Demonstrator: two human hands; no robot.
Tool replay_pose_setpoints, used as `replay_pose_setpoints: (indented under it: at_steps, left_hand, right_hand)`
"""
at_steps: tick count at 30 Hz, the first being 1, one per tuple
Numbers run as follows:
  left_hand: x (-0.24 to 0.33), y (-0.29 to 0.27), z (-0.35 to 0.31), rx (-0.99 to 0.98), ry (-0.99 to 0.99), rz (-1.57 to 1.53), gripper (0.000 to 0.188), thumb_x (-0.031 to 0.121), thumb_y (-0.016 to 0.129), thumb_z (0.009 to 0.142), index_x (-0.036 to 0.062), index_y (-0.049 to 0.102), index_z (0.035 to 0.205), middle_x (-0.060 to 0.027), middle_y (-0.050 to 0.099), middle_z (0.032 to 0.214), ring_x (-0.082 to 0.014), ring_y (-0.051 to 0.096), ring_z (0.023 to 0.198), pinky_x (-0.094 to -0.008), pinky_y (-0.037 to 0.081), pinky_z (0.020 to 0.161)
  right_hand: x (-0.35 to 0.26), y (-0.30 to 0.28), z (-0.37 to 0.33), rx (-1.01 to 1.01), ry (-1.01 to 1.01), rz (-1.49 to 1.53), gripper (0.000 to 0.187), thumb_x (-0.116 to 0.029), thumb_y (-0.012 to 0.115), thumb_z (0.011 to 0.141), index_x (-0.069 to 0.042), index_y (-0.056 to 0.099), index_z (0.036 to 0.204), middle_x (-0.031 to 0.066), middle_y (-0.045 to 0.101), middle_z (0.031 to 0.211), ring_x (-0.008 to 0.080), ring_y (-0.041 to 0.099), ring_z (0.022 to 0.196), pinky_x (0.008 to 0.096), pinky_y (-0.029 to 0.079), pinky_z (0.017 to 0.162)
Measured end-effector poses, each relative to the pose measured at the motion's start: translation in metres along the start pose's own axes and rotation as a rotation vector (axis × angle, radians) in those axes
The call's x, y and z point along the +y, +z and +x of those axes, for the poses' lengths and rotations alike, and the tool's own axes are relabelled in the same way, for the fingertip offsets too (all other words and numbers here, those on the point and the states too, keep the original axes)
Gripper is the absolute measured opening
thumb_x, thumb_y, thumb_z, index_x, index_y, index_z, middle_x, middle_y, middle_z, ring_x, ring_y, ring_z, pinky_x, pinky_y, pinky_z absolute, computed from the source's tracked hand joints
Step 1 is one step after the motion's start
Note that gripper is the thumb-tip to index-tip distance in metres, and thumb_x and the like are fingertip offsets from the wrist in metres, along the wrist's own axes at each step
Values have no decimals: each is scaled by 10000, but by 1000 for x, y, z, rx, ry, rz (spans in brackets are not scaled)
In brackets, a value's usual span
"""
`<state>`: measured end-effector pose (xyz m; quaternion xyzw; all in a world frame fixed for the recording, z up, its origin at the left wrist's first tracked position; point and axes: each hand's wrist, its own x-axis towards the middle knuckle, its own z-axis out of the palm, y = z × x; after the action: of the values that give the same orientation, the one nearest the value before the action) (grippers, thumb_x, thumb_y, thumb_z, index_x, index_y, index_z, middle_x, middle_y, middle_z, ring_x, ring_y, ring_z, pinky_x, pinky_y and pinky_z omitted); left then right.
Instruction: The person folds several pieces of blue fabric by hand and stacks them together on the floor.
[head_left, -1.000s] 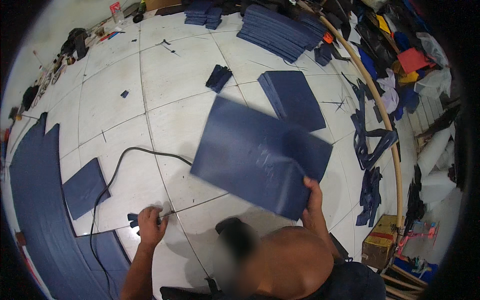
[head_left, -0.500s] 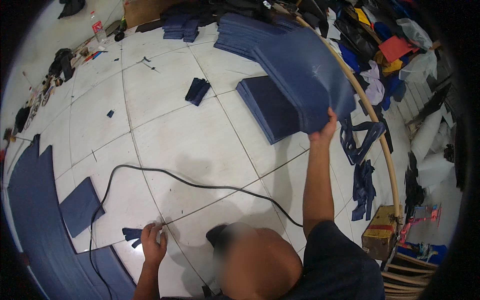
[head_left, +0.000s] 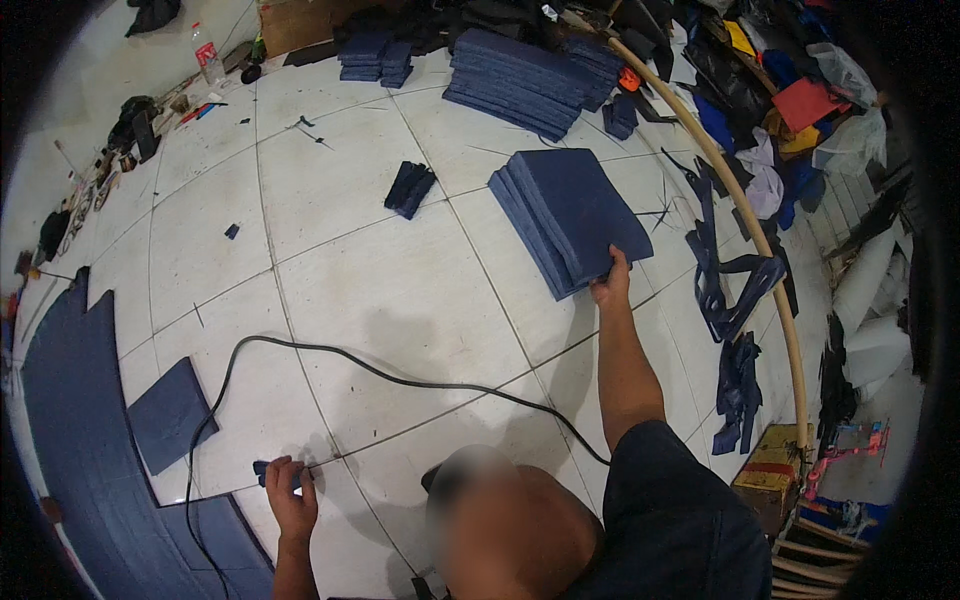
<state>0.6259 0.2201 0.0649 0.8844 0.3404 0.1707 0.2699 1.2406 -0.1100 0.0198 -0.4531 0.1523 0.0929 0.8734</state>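
My right hand (head_left: 612, 278) grips the near corner of a blue fabric stack (head_left: 585, 205), thumb on top and fingers underneath. This upper stack lies on another blue stack (head_left: 530, 238), slightly askew, so the lower layers show along its left side. At the lower left, my left hand (head_left: 292, 497) is low over the floor, its fingers curled on a small dark blue fabric scrap (head_left: 261, 468), mostly hidden by the hand. A flat blue fabric piece (head_left: 172, 415) lies farther left, beside a long blue cloth (head_left: 85, 410).
A black cable (head_left: 400, 380) loops across the white tiles. Taller blue stacks (head_left: 515, 85) stand at the back. A curved wooden strip (head_left: 745, 205) borders the right, with blue strips (head_left: 735, 390) beside it and a heap of bags and cloth beyond. A small bundle (head_left: 410, 190) lies mid-floor.
My right hand has brought the raised blue stack down and left onto the lower one, uncovering the back stacks. My left hand has shifted left over the scrap, its fingers curling.
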Motion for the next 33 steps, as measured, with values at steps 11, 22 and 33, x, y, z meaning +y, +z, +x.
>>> replay_pose_setpoints:
  at_steps: [11,22,33]
  left_hand:
    - [-13,3,0,28,40,-35,112,-6,622,840,-9,618,951,-201,598,1012,-368,583,989,-433,475,867]
    - [-23,-20,9,78,28,-47,103,-3,597,853,-14,597,955,-197,572,1020,-363,569,1001,-431,465,904]
    - [-43,-13,-3,68,-51,-47,75,5,595,857,-15,610,928,-191,573,1007,-355,570,1013,-421,464,898]
  right_hand:
    - [6,1,-6,20,-25,-41,631,-215,713,787,-182,439,1355,91,522,1335,306,533,1198,522,475,962]
    - [-18,20,-12,15,178,-117,530,-326,603,911,-66,485,1357,121,566,1336,292,576,1176,464,478,998]
    - [8,-13,32,294,12,-551,516,-364,517,976,-13,469,1351,126,577,1253,245,592,1040,407,509,797]
